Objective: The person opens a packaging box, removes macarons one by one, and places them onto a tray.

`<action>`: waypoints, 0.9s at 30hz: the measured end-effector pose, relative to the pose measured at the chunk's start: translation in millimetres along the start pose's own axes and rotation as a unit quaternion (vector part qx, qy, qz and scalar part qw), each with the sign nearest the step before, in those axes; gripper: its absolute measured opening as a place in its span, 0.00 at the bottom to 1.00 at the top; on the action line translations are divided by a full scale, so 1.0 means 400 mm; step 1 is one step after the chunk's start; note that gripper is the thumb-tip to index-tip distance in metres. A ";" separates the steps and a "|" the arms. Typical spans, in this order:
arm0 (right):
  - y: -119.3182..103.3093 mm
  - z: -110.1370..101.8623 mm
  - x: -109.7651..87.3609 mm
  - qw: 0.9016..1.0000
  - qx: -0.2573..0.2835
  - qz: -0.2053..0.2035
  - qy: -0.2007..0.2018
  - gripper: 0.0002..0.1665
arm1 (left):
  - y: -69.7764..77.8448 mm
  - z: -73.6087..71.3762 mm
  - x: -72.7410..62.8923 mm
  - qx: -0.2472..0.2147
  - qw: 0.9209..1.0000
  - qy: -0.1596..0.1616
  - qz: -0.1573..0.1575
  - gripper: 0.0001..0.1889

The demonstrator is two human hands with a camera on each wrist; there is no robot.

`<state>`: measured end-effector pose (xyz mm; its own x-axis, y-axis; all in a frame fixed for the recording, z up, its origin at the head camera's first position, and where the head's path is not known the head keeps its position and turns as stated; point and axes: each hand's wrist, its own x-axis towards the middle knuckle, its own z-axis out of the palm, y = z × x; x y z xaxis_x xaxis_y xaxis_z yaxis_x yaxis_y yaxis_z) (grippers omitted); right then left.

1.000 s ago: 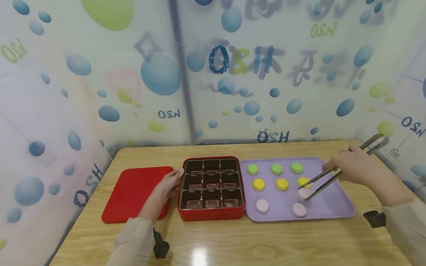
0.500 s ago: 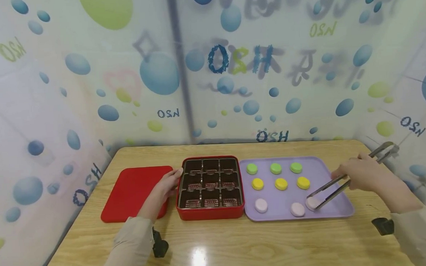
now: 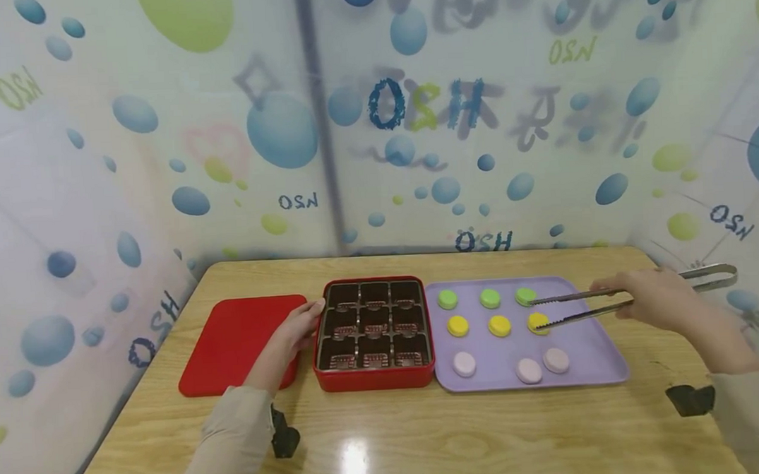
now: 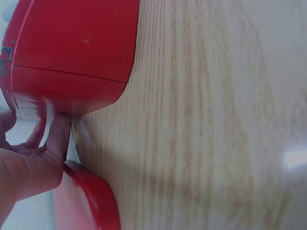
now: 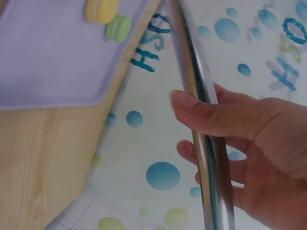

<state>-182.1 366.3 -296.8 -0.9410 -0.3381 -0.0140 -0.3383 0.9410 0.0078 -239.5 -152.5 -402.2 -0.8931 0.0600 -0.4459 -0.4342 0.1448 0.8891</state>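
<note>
My right hand (image 3: 658, 299) grips metal tongs (image 3: 712, 277); in the right wrist view the thumb lies across one arm of the tongs (image 5: 211, 167). Their spread tips are over the right-hand green macaron (image 3: 525, 296) and yellow macaron (image 3: 539, 323), with no macaron pinched between them. A pale pink macaron (image 3: 556, 360) lies below on the lilac tray (image 3: 589, 369). My left hand (image 3: 297, 329) touches the left side of a red box (image 3: 376, 380) with a divided dark insert. In the left wrist view its fingertips rest against the box wall.
A red lid (image 3: 232, 349) lies flat left of the box. On the tray are more macarons in green, yellow and pale pink (image 3: 464, 364) rows. The tray sits right against the box. A patterned curtain (image 3: 374, 124) stands behind the wooden table (image 3: 388, 434).
The tongs first drew a pale pink macaron rightward along the tray. They have now let go of it and swung up and away, their tips wider apart. The left hand stays put.
</note>
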 end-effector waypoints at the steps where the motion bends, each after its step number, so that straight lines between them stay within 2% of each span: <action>1: -0.001 0.004 0.003 1.000 0.010 0.011 0.000 0.28 | -0.001 0.000 0.001 0.004 1.000 -0.002 0.003 0.32; 4: -0.002 0.015 0.012 0.998 0.040 0.042 0.002 0.30 | -0.004 0.001 0.002 0.006 1.000 -0.003 0.005 0.32; 9: 0.006 0.044 0.034 0.995 0.075 0.054 0.022 0.34 | -0.004 0.000 0.000 0.005 1.000 -0.002 0.003 0.31; 12: 0.009 0.070 0.047 0.992 0.106 0.075 0.001 0.32 | -0.003 -0.001 -0.003 0.002 1.000 -0.002 0.002 0.32; 15: 0.008 0.097 0.053 0.984 0.132 0.108 -0.043 0.31 | -0.003 -0.001 -0.005 0.002 1.000 -0.001 -0.002 0.32; 19: 0.005 0.140 0.048 0.977 0.142 0.130 -0.097 0.28 | -0.004 -0.002 -0.003 0.000 1.000 -0.001 -0.005 0.33; 23: 0.001 0.180 0.033 0.971 0.158 0.136 -0.114 0.21 | -0.004 -0.001 -0.005 0.001 1.000 -0.001 -0.003 0.32; 27: -0.007 0.197 0.026 0.970 0.171 0.134 -0.112 0.20 | -0.005 -0.002 -0.006 0.001 1.000 -0.002 0.000 0.32</action>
<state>-190.0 361.1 -375.6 -0.9556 -0.1063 -0.2748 -0.0230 0.9567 -0.2901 -236.5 -153.8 -402.6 -0.8927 0.0636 -0.4462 -0.4339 0.1464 0.8890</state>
